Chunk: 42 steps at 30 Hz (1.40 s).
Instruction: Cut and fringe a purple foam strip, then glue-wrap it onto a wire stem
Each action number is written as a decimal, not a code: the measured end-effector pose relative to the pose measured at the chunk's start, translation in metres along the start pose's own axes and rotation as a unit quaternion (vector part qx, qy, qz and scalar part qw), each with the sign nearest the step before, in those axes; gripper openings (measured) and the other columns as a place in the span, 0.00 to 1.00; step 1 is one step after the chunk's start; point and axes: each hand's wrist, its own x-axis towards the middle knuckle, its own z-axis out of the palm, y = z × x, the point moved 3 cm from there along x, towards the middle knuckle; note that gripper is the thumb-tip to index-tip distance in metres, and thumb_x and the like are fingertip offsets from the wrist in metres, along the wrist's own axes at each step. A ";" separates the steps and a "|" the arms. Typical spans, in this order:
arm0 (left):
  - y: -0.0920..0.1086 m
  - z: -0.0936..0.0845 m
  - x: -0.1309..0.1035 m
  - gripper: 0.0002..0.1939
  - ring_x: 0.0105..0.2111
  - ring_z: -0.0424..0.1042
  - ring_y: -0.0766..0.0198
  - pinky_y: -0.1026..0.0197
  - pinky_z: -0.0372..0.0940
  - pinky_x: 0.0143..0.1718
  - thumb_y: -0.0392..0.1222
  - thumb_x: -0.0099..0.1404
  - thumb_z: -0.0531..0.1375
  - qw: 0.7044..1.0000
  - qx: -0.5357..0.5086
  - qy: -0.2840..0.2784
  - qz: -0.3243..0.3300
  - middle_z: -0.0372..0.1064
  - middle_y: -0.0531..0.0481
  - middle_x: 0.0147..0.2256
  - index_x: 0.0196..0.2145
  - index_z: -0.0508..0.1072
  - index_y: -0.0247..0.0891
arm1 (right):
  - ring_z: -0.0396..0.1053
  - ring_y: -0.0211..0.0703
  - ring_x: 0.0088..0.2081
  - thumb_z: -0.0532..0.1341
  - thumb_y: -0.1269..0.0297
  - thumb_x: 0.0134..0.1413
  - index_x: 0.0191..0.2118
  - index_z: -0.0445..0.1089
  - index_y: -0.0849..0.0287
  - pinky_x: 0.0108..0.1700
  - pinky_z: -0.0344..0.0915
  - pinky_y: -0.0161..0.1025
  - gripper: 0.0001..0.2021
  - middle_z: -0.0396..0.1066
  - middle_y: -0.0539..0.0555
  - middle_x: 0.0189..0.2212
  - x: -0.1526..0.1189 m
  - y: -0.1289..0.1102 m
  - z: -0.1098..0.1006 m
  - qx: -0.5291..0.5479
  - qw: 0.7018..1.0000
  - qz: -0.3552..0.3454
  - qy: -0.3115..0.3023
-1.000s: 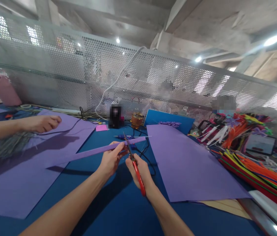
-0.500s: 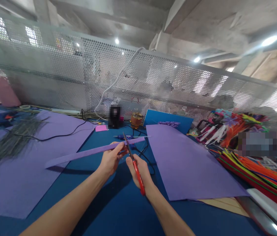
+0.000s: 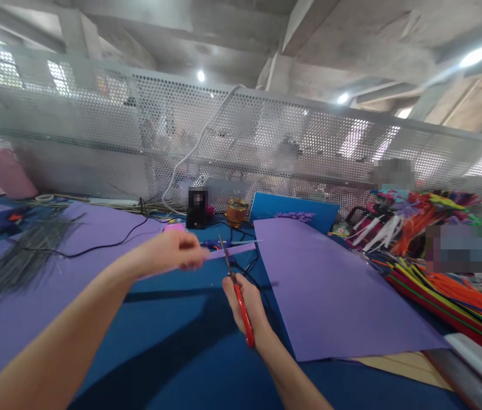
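Observation:
My right hand (image 3: pixel 245 302) is closed round the red handles of a pair of scissors (image 3: pixel 244 319). Their narrow blades point up and away, crossing a thin purple paper strip (image 3: pixel 241 249). Left of the blades, my left hand (image 3: pixel 176 250) is blurred, its fingers curled at the strip, which runs on behind the hand and wrist. Just beyond the strip lies a blue glue gun (image 3: pixel 217 244), partly covered. A large purple sheet (image 3: pixel 335 290) is to the right of my right hand.
More purple sheets (image 3: pixel 23 324) lie left, under a bundle of dark green stems (image 3: pixel 23 256) and a black cable. Behind are a brown spool (image 3: pixel 236 212) and a blue board (image 3: pixel 318 213). Coloured pipe cleaners (image 3: pixel 458 296) are piled right. A perforated metal screen (image 3: pixel 224 136) closes off the back.
My left hand has moved left and up, away from the blades, and turned its back upward. The right hand with the scissors has stayed almost in place.

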 end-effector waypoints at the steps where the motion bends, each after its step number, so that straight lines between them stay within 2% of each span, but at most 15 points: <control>1: -0.007 -0.015 0.018 0.14 0.28 0.68 0.62 0.60 0.62 0.31 0.51 0.51 0.57 0.995 0.006 0.099 -0.005 0.70 0.49 0.26 0.28 0.71 0.37 | 0.45 0.31 0.18 0.52 0.51 0.50 0.20 0.51 0.57 0.19 0.47 0.31 0.17 0.49 0.44 0.15 0.000 0.000 0.000 0.004 1.000 0.007 -0.004; 3: -0.029 -0.038 0.059 0.23 0.34 0.69 0.56 0.55 0.62 0.37 0.48 0.49 0.59 0.951 0.038 0.305 -0.043 0.70 0.42 0.34 0.41 0.67 0.33 | 0.44 0.31 0.18 0.52 0.51 0.50 0.20 0.51 0.57 0.19 0.47 0.31 0.17 0.48 0.44 0.15 0.000 0.001 0.001 0.012 1.000 0.019 -0.017; 4: -0.040 -0.042 0.081 0.29 0.40 0.68 0.52 0.53 0.60 0.41 0.47 0.48 0.60 0.929 0.068 0.361 -0.049 0.68 0.37 0.40 0.47 0.64 0.30 | 0.44 0.31 0.18 0.52 0.51 0.50 0.20 0.51 0.57 0.19 0.46 0.31 0.17 0.48 0.44 0.16 -0.001 0.002 0.002 0.015 0.999 0.023 -0.022; 5: -0.050 -0.042 0.102 0.35 0.46 0.64 0.48 0.51 0.58 0.45 0.46 0.47 0.61 0.913 0.099 0.393 -0.049 0.64 0.33 0.45 0.50 0.60 0.28 | 0.44 0.31 0.18 0.53 0.51 0.50 0.20 0.52 0.57 0.19 0.46 0.31 0.17 0.47 0.44 0.16 0.000 0.003 0.003 0.018 0.999 0.029 -0.025; 7: -0.067 -0.037 0.138 0.43 0.52 0.57 0.43 0.47 0.54 0.49 0.47 0.45 0.63 0.894 0.132 0.421 -0.073 0.58 0.29 0.50 0.55 0.52 0.25 | 0.43 0.31 0.19 0.52 0.50 0.50 0.21 0.52 0.57 0.19 0.45 0.32 0.17 0.46 0.44 0.16 0.001 0.005 0.003 0.025 0.999 0.043 -0.012; 9: -0.079 -0.029 0.165 0.47 0.52 0.55 0.40 0.44 0.53 0.49 0.48 0.45 0.63 0.889 0.133 0.425 -0.109 0.55 0.28 0.51 0.57 0.47 0.27 | 0.42 0.31 0.19 0.52 0.49 0.49 0.21 0.52 0.57 0.19 0.44 0.32 0.18 0.45 0.43 0.16 0.002 0.008 0.003 0.031 0.998 0.059 0.009; 13: -0.086 -0.019 0.195 0.50 0.53 0.54 0.41 0.45 0.54 0.49 0.48 0.45 0.63 0.860 0.148 0.471 -0.130 0.51 0.28 0.53 0.59 0.41 0.27 | 0.42 0.31 0.19 0.52 0.47 0.48 0.20 0.51 0.58 0.19 0.43 0.31 0.19 0.45 0.44 0.16 0.005 0.011 0.003 0.032 0.996 0.078 0.017; 17: -0.090 -0.020 0.210 0.49 0.52 0.55 0.43 0.46 0.56 0.49 0.45 0.47 0.62 0.838 0.162 0.508 -0.118 0.52 0.29 0.52 0.59 0.40 0.27 | 0.42 0.31 0.19 0.53 0.47 0.48 0.22 0.53 0.58 0.19 0.42 0.31 0.19 0.45 0.43 0.16 0.005 0.012 0.002 0.037 0.995 0.096 0.000; 22: -0.093 -0.019 0.219 0.49 0.51 0.55 0.41 0.45 0.59 0.46 0.43 0.47 0.61 0.842 0.157 0.502 -0.119 0.52 0.28 0.51 0.59 0.39 0.23 | 0.43 0.31 0.19 0.54 0.47 0.47 0.22 0.55 0.59 0.19 0.43 0.30 0.19 0.47 0.43 0.16 0.005 0.012 0.002 0.042 0.993 0.108 -0.001; 28: -0.090 -0.018 0.221 0.48 0.51 0.55 0.41 0.44 0.60 0.45 0.42 0.47 0.60 0.845 0.149 0.500 -0.121 0.52 0.28 0.52 0.59 0.40 0.23 | 0.41 0.30 0.18 0.54 0.47 0.47 0.22 0.55 0.58 0.17 0.41 0.30 0.18 0.43 0.42 0.15 0.004 0.012 0.003 0.053 0.991 0.122 0.007; 36: -0.091 -0.019 0.221 0.48 0.51 0.54 0.41 0.44 0.58 0.47 0.42 0.48 0.59 0.848 0.144 0.497 -0.111 0.52 0.29 0.52 0.59 0.39 0.25 | 0.41 0.30 0.18 0.54 0.46 0.47 0.21 0.54 0.59 0.18 0.42 0.30 0.19 0.44 0.43 0.15 0.005 0.010 0.002 0.057 0.990 0.129 0.011; 42: -0.090 -0.021 0.217 0.48 0.52 0.54 0.41 0.45 0.57 0.47 0.44 0.48 0.61 0.857 0.146 0.481 -0.115 0.51 0.28 0.52 0.59 0.40 0.24 | 0.41 0.31 0.19 0.54 0.47 0.47 0.22 0.54 0.58 0.18 0.43 0.30 0.19 0.44 0.43 0.16 0.005 0.012 0.003 0.061 0.992 0.110 0.008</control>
